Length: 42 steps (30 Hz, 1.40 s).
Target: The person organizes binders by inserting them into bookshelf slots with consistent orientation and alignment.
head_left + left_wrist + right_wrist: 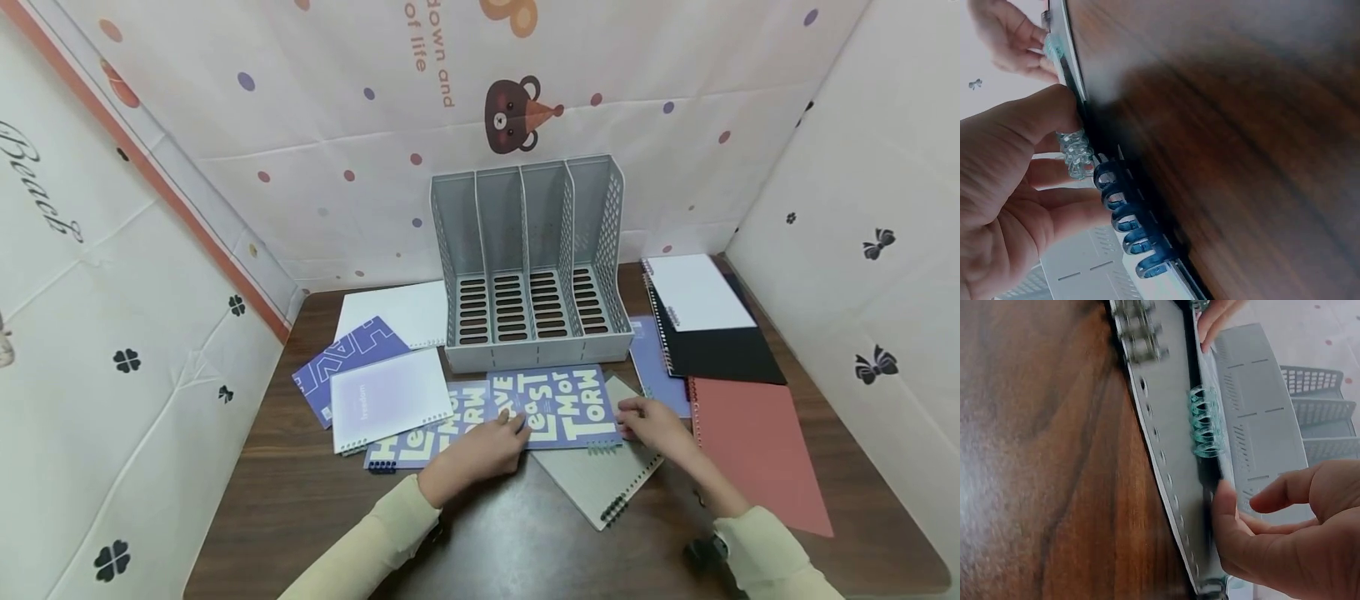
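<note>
A purple spiral notebook (577,408) with big pale lettering lies in front of the file rack, with clear teal rings (1205,425) along its near edge. My left hand (480,450) pinches its left end; the thumb (1054,112) is at the ring edge, with fingers behind. At the right end, my right hand (660,429) holds the corner between thumb and fingers. Beneath this notebook a grey notebook (600,483) sticks out at an angle. A similar lettered notebook (427,442) with dark rings (1129,219) is partly covered, just left of my left hand.
The grey file rack (540,352) has several upright slots and stands against the patterned cloth wall. Left lie a pale lilac notebook (390,396), a purple one (348,358) and a white one (393,304). Right lie white (701,292), black (727,354), purple (660,375) and red (757,454) notebooks.
</note>
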Each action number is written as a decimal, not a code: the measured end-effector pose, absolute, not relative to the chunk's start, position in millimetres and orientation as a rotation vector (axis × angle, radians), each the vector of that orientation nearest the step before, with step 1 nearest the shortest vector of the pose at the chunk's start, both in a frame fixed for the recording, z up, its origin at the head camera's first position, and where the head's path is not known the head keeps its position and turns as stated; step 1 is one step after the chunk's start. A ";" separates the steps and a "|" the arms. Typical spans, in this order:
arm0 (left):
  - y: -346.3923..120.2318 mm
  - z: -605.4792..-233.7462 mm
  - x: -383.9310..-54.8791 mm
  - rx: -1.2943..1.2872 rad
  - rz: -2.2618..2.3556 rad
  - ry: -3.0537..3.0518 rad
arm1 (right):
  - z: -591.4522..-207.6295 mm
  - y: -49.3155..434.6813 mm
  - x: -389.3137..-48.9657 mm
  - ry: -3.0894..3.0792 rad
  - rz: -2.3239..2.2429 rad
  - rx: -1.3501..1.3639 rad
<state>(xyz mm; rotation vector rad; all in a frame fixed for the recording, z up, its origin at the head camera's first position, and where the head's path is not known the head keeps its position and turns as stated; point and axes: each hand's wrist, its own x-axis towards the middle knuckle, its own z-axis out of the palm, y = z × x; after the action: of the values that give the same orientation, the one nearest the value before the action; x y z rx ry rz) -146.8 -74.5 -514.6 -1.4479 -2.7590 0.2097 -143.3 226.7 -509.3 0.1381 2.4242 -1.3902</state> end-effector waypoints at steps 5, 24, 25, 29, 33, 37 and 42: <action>-73.8 -511.9 -149.2 -1.457 0.100 -2.774 | -511.1 232.0 -143.8 2.095 -1.617 0.185; -79.6 -506.7 -149.2 -1.353 -0.196 -2.776 | -528.6 218.6 -132.5 1.025 -2.205 -0.033; -79.7 -506.8 -148.9 -1.346 -0.193 -2.769 | -529.7 214.1 -131.0 1.014 -2.224 -0.025; -80.0 -505.9 -148.6 -1.330 -0.184 -2.737 | -532.6 195.3 -123.6 0.999 -2.324 0.073; -79.1 -504.7 -148.7 -1.328 -0.179 -2.730 | -531.4 177.7 -117.5 0.941 -2.430 0.237; -78.1 -504.0 -148.2 -1.329 -0.169 -2.755 | -525.1 162.5 -115.6 0.929 -2.474 0.376; -77.0 -504.7 -147.5 -1.326 -0.162 -2.758 | -519.5 148.9 -117.0 0.958 -2.479 0.417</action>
<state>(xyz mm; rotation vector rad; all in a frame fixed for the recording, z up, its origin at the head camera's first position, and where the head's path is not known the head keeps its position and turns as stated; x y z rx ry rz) -147.5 -77.0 -504.7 -1.3257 -2.7577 -0.1616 -117.0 148.9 -519.5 0.4166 0.9581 -2.4786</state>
